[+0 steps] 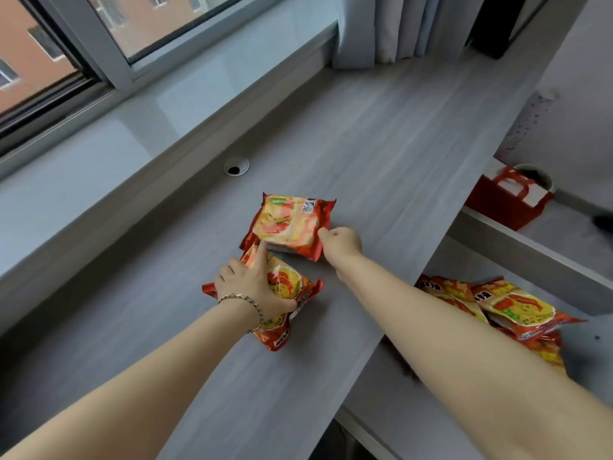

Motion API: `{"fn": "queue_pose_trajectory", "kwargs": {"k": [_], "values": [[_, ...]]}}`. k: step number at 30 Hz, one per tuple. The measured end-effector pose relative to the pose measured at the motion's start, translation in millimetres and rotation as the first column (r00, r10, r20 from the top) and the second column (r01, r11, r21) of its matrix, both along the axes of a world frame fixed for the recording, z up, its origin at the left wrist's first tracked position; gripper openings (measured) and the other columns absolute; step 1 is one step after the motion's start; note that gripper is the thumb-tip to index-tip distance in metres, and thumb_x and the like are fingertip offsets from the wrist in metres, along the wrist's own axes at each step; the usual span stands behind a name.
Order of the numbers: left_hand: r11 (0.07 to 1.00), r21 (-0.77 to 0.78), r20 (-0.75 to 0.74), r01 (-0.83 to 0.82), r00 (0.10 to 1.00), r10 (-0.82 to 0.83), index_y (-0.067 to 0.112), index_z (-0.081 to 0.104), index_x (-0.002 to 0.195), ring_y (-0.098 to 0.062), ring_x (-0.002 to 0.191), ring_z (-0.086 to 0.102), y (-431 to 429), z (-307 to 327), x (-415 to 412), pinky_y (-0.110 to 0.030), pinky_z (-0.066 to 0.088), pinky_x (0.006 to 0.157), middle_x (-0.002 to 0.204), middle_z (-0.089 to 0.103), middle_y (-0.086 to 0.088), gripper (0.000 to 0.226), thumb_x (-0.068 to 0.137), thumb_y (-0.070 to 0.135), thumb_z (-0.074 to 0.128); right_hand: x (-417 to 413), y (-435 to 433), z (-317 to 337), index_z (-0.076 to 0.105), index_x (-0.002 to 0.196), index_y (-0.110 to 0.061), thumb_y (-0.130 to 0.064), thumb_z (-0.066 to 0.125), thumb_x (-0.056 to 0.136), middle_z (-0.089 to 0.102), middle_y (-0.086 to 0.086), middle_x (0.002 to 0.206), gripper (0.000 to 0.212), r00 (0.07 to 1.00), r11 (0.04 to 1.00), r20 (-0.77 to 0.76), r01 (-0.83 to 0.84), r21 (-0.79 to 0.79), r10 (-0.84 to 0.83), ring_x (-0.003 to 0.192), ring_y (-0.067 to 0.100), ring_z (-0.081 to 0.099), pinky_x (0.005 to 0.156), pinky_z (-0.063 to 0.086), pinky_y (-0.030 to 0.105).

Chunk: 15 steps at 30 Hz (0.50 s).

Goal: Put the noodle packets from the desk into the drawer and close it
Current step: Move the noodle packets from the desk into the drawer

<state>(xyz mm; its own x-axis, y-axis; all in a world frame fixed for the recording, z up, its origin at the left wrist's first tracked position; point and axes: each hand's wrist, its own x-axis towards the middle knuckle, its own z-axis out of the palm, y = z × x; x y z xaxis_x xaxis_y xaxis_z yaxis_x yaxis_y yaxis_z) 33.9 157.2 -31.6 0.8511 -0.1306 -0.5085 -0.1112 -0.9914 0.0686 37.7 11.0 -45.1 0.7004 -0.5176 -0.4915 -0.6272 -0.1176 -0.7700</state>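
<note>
Two red-and-yellow noodle packets lie on the grey desk (pixel 381 154). The far packet (pixel 287 224) sits flat; my right hand (pixel 341 244) pinches its right edge. The near packet (pixel 287 293) lies partly under the far one, and my left hand (pixel 255 283), with a bracelet on the wrist, presses down on it with fingers spread and the index finger touching the far packet. To the right, below the desk edge, the open drawer (pixel 517 260) holds several more noodle packets (pixel 510 307), partly hidden behind my right forearm.
A round cable hole (pixel 236 166) is set in the desk near the windowsill (pixel 132 127). A red gift bag (pixel 509 197) stands on the floor at the far right. Curtains (pixel 391 24) hang at the desk's far end.
</note>
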Motion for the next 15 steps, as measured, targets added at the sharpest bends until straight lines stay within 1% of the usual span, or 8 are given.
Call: {"fn": "queue_pose_trajectory", "kwargs": {"k": [2,4,5,7,10,12,14,15], "values": [[0.999,-0.032,-0.013,0.014,1.0,-0.015,0.037,-0.007,0.147,-0.034,0.129,0.032,-1,2,-3,-0.043,0.036,0.105,0.139,0.031,-0.014,0.118,0.061,0.07,0.067,-13,-12,17,0.036,0.052,-0.013,-0.018,0.048,0.089,0.037,0.0,0.054,0.04,0.985,0.996,0.148,0.088,-0.014,-0.085,0.052,0.013,0.033,0.048,0.026,0.027],[0.998,-0.053,-0.006,0.025,1.0,-0.025,0.037,-0.006,0.146,-0.034,0.13,0.031,1,5,-5,-0.045,0.035,0.106,0.141,0.03,-0.014,0.118,0.06,0.071,0.067,-31,-27,32,0.044,0.065,-0.01,-0.017,0.045,0.091,0.04,-0.002,0.06,0.027,0.962,0.992,0.264,0.097,-0.079,-0.073,0.057,0.011,0.037,0.051,0.03,0.024],[0.998,-0.061,0.009,0.027,1.0,-0.027,0.037,-0.006,0.147,-0.034,0.131,0.031,0,7,-5,-0.045,0.034,0.107,0.142,0.03,-0.014,0.118,0.06,0.072,0.067,-43,-38,38,0.044,0.068,-0.009,-0.017,0.044,0.091,0.04,-0.002,0.062,0.024,0.95,0.985,0.302,0.119,-0.124,-0.077,0.057,0.01,0.037,0.052,0.031,0.024],[0.995,-0.09,0.026,0.037,0.999,-0.034,0.037,-0.007,0.146,-0.034,0.131,0.031,-6,11,-8,-0.046,0.033,0.107,0.142,0.029,-0.013,0.119,0.06,0.071,0.067,-69,-64,40,0.04,0.067,-0.012,-0.015,0.041,0.09,0.037,-0.003,0.062,0.024,0.922,0.946,0.345,0.254,-0.203,-0.173,0.057,0.01,0.036,0.053,0.031,0.026],[0.982,-0.161,0.02,0.1,0.995,-0.098,0.038,-0.007,0.146,-0.033,0.13,0.031,-37,17,-25,-0.046,0.034,0.107,0.141,0.028,-0.012,0.119,0.059,0.071,0.067,-118,-111,24,0.042,0.076,-0.009,-0.014,0.038,0.09,0.037,-0.002,0.063,0.015,0.843,0.826,0.293,0.519,-0.22,-0.451,0.066,0.018,0.04,0.062,0.032,0.032],[0.972,-0.192,0.022,0.139,0.99,-0.137,0.038,-0.007,0.146,-0.032,0.13,0.03,-58,18,-37,-0.045,0.035,0.106,0.141,0.028,-0.011,0.119,0.059,0.072,0.067,-145,-132,6,0.043,0.085,-0.009,-0.016,0.037,0.091,0.041,0.001,0.069,0.012,0.77,0.748,0.193,0.637,-0.188,-0.608,0.077,0.023,0.042,0.065,0.031,0.033],[0.962,-0.199,0.048,0.187,0.982,-0.181,0.037,-0.006,0.146,-0.032,0.129,0.032,-74,19,-48,-0.045,0.036,0.105,0.139,0.03,-0.011,0.119,0.059,0.073,0.065,-163,-142,-10,0.044,0.09,-0.009,-0.018,0.036,0.092,0.047,0.006,0.079,0.012,0.68,0.665,0.116,0.733,-0.142,-0.724,0.082,0.023,0.043,0.063,0.032,0.032],[0.956,-0.202,0.062,0.211,0.977,-0.202,0.036,-0.006,0.147,-0.032,0.128,0.032,-81,19,-53,-0.044,0.036,0.105,0.138,0.03,-0.011,0.118,0.059,0.073,0.065,-170,-144,-14,0.046,0.093,-0.009,-0.018,0.035,0.092,0.049,0.008,0.085,0.014,0.643,0.633,0.086,0.765,-0.123,-0.761,0.083,0.024,0.044,0.066,0.033,0.032]]}}
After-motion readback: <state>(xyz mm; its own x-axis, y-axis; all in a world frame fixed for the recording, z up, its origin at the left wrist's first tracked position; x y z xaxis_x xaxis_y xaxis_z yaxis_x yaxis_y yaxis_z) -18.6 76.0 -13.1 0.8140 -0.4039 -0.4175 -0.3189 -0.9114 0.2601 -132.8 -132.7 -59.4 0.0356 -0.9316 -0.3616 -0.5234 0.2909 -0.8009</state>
